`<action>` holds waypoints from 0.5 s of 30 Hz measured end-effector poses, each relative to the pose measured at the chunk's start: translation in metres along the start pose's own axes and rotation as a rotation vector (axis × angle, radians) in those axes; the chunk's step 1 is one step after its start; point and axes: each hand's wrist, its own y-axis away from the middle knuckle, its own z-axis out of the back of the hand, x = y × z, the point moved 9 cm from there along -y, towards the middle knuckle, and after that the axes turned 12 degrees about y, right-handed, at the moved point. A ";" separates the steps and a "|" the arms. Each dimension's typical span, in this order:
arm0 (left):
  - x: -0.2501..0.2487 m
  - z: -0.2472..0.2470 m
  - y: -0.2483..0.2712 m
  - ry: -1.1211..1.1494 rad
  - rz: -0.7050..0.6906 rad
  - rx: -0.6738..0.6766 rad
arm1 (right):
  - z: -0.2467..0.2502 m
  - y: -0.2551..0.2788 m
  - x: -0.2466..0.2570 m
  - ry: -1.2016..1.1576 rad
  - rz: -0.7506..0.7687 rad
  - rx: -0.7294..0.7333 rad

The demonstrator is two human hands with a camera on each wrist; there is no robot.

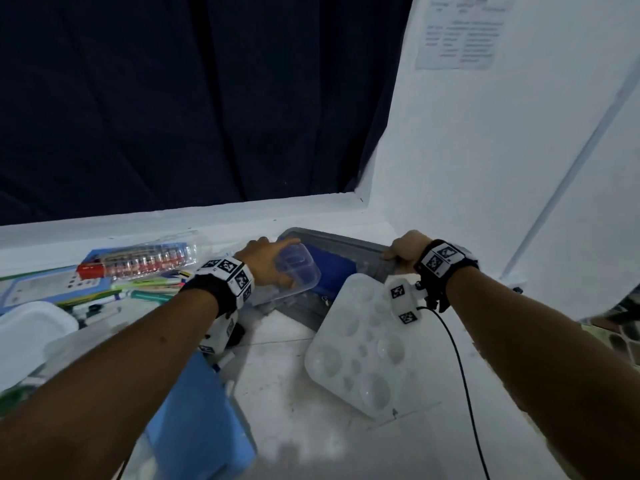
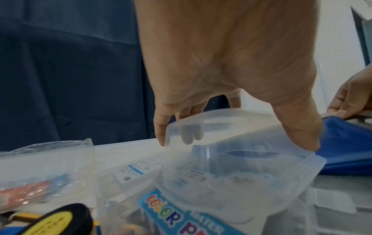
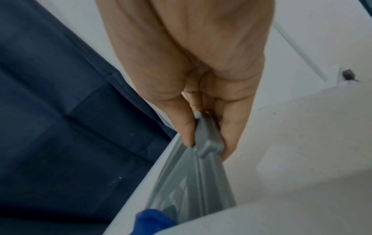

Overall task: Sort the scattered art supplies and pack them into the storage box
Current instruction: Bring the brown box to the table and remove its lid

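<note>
the clear plastic container (image 1: 294, 270) hangs tilted over the grey storage box (image 1: 349, 247), grasped from above by the left hand (image 1: 266, 259), probably for lowering in. the right hand (image 1: 408, 249) pinches the box's far rim, likely steadying it on the desk (image 1: 277, 393).

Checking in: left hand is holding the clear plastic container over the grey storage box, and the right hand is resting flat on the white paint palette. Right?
Not quite. The left hand does hold the clear plastic container over the grey storage box, but the right hand is not on the white paint palette. The right wrist view shows its grip pinching the box's rim.
</note>
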 end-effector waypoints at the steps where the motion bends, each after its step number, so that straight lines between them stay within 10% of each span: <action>1: 0.003 0.003 0.002 0.001 0.021 -0.003 | 0.005 -0.002 0.002 -0.023 0.014 -0.030; 15: 0.004 0.011 0.016 -0.081 0.085 -0.057 | 0.051 0.062 0.054 -0.370 0.378 -0.256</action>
